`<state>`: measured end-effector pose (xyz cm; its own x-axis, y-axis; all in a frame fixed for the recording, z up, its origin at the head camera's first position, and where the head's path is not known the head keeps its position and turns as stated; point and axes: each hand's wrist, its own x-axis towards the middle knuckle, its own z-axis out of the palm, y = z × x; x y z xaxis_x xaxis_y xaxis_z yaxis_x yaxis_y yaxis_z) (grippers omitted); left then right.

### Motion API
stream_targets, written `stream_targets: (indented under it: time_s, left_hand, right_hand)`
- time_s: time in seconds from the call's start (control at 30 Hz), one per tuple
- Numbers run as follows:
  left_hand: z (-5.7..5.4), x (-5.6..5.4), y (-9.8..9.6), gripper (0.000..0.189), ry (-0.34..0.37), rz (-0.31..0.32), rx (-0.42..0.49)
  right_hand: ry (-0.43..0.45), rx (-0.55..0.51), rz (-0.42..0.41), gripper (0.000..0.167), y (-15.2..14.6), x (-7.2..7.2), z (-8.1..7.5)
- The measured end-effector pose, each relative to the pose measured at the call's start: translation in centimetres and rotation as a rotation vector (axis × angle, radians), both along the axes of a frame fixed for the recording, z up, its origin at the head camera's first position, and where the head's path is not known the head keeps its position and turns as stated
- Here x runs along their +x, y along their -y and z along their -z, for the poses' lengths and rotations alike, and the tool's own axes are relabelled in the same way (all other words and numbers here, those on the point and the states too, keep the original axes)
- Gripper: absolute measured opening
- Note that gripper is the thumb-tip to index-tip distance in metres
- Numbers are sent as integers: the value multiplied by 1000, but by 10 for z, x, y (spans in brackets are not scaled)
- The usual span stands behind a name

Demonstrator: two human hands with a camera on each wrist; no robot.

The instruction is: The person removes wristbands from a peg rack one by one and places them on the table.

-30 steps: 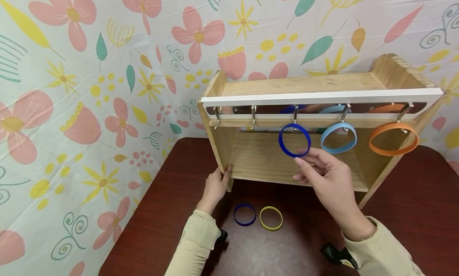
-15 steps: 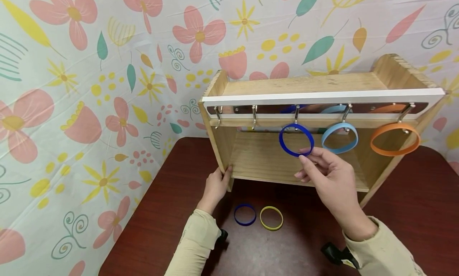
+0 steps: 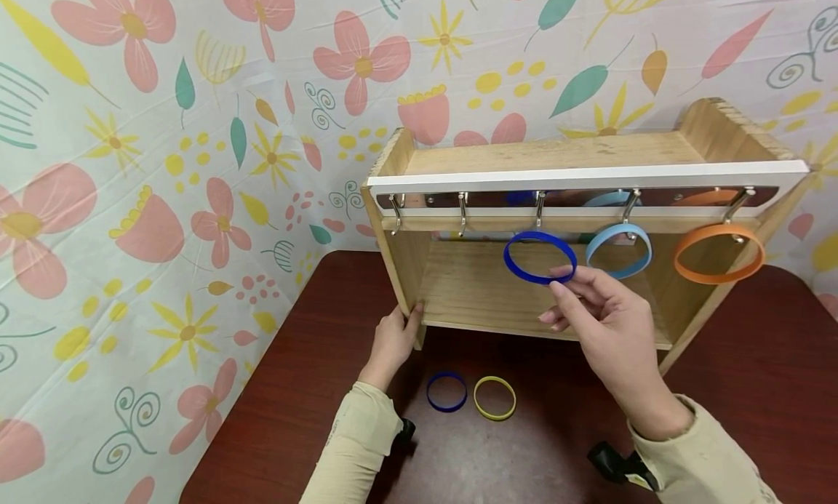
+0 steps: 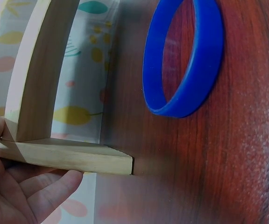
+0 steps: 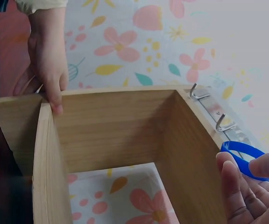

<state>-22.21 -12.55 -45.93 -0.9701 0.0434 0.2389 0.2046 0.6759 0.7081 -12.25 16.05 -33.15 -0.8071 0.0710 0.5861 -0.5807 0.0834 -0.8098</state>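
Observation:
My right hand (image 3: 615, 333) pinches a dark blue silicone wristband (image 3: 533, 278) by its lower right edge, between thumb and fingertips. The band's upper edge is right at the tip of the middle hook (image 3: 540, 212), and the loop is tilted rather flat. My left hand (image 3: 390, 340) grips the lower left side panel of a wooden shelf (image 3: 487, 289), thumb inside and fingers outside, as the right wrist view shows. On the hooks to the right hang a light blue wristband (image 3: 618, 274) and an orange wristband (image 3: 715, 278).
Two hooks at the left of the rail (image 3: 471, 179) carry nothing. On the dark red table (image 3: 288, 373), in front of the shelf, lie another blue wristband (image 3: 447, 410) and a yellow one (image 3: 495, 418). A flower-patterned cloth (image 3: 216, 111) stands behind and to the left.
My right hand has moved slightly right, and the blue wristband has gone from a rounder, more upright loop to a flatter one, its top edge lower. The left hand stays put.

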Motion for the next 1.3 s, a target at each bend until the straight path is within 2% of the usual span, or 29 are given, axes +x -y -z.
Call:
stream_targets:
  time_s: [0.57, 0.93, 1.3]
  left_hand:
    - [1, 0, 0, 40, -1, -4, 3]
    - [1, -1, 0, 40, -1, -8, 0]
    - [1, -1, 1, 40, -3, -5, 0]
  right_hand:
    - [-5, -29, -48, 19, -3, 6, 4]
    - [-3, -72, -114, 20, -5, 9, 8]
    - [6, -50, -118, 21, -8, 12, 14]
